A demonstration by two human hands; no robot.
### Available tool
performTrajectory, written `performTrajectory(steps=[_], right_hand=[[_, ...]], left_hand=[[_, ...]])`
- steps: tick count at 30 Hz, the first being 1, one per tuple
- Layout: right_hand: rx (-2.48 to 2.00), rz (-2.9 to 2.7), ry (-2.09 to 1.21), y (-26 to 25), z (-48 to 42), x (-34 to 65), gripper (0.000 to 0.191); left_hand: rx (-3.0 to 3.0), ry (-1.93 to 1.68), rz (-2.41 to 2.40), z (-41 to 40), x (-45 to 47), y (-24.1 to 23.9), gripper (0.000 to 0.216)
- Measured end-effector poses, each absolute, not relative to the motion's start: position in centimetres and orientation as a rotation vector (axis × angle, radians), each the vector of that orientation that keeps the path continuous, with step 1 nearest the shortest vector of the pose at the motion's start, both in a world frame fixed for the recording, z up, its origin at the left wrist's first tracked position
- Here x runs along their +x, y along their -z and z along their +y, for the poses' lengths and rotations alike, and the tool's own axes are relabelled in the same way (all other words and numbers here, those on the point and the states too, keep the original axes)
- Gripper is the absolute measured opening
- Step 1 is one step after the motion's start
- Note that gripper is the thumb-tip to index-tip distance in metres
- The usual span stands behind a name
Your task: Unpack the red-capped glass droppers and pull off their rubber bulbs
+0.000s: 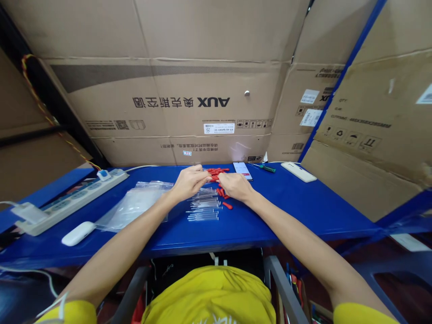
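My left hand (191, 182) and my right hand (235, 186) come close together above the table, fingertips pinched and facing each other. Red shows between them; my right fingers appear closed on a red rubber bulb, while what my left fingers pinch is too small to make out. Below the hands lie several thin clear dropper tubes (204, 209), roughly parallel in a loose stack. Several red rubber bulbs (218, 170) are heaped just behind the hands, and more spill beside the tubes. One loose bulb (227, 205) rests nearest me on the right.
Clear plastic bags (135, 204) lie left of the tubes, near a white mouse-like object (78, 233) and a power strip (74, 200). Behind are a phone (242, 171), a green-handled screwdriver (267, 168) and a white power bank (299, 172). Cardboard panels (175, 81) wall the blue table (286, 211).
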State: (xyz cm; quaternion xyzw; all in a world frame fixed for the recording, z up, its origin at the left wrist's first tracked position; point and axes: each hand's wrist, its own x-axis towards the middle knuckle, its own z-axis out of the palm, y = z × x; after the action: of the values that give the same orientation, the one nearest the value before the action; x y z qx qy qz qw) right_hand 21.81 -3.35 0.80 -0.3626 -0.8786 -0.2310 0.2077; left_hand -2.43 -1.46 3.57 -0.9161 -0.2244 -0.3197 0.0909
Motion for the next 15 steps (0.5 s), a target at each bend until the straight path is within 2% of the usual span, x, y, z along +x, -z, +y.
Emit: performTrajectory(steps=[6,13,15], right_hand=[[-0.94,-2.369,0.699,-0.3,-2.7,21.9,0.04],[-0.819,-2.232,0.741,-0.3,-3.0,21.6,0.041],[-0.828,-2.233,0.718,-0.2,-3.0,21.8,0.038]], left_hand=[[-2.915,1.177,-0.775,-2.1,-1.5,-4.0,0.048],[-3.21,1.737,-0.969,-3.9,0.6,-3.8,0.05],[-3.274,1.798,-0.994,-4.0,0.8,-3.8,0.049]])
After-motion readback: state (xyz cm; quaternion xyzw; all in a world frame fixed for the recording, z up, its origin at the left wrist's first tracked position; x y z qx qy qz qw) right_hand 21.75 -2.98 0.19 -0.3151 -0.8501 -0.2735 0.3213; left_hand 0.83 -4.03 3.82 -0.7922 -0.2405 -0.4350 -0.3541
